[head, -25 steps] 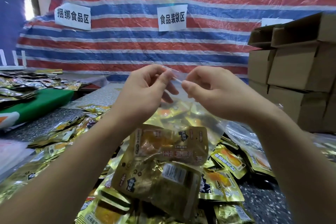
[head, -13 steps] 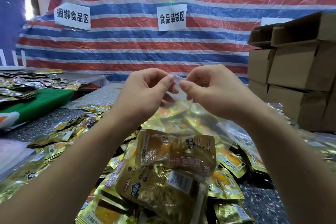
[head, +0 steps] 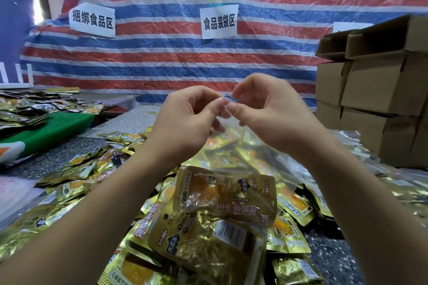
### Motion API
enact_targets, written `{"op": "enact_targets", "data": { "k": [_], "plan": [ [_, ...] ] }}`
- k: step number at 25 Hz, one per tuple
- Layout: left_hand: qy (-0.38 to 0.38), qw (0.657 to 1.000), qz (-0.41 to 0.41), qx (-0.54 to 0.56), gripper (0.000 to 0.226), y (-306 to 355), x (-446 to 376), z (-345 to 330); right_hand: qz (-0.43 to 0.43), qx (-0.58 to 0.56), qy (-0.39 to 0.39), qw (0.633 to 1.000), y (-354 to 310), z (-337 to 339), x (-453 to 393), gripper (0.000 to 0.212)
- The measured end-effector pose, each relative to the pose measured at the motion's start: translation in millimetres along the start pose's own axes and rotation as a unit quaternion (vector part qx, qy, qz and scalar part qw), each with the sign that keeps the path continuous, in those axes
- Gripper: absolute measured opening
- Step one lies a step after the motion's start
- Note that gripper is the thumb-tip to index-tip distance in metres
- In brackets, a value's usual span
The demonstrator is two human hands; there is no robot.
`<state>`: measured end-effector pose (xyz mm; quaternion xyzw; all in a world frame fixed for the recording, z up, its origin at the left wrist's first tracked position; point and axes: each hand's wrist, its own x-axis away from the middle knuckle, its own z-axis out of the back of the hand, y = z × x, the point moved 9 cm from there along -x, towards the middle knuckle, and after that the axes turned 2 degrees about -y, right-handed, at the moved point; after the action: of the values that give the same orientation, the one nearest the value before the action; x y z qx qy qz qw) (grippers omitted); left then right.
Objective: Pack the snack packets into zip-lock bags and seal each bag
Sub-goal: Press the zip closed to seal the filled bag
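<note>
A clear zip-lock bag (head: 261, 159) hangs in front of me with gold snack packets (head: 227, 194) inside its lower part. My left hand (head: 185, 120) and my right hand (head: 273, 115) are raised together at chest height. Both pinch the bag's top strip between thumb and forefinger, fingertips almost touching at the middle. Below the bag lies a heap of loose gold packets (head: 76, 183) spread over the speckled table (head: 333, 254).
Stacked cardboard boxes (head: 379, 92) stand at the right. A green board (head: 48, 127) with more packets lies at the left. A striped tarpaulin (head: 176, 58) with paper signs hangs behind. Flat clear bags (head: 347, 136) lie at the right near the boxes.
My two hands have drawn closer along the bag's top strip until the fingertips nearly meet. The bag with its packets has dropped slightly lower.
</note>
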<state>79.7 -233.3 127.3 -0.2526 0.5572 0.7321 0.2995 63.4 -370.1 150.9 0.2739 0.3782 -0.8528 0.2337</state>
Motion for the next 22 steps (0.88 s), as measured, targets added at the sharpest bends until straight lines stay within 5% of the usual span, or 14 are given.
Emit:
{"op": "enact_targets", "data": {
  "k": [11, 22],
  "plan": [
    [0.029, 0.999, -0.012, -0.010, 0.009, 1.1, 1.2, 2.0, -0.007, 0.055, -0.004, 0.998, 0.5, -0.2, 0.2, 0.019],
    [0.009, 1.000, -0.017, 0.001, 0.008, 6.8, 2.4, -1.5, -0.078, -0.013, -0.062, 0.995, 10.1, -3.6, 1.7, 0.018]
  ]
}}
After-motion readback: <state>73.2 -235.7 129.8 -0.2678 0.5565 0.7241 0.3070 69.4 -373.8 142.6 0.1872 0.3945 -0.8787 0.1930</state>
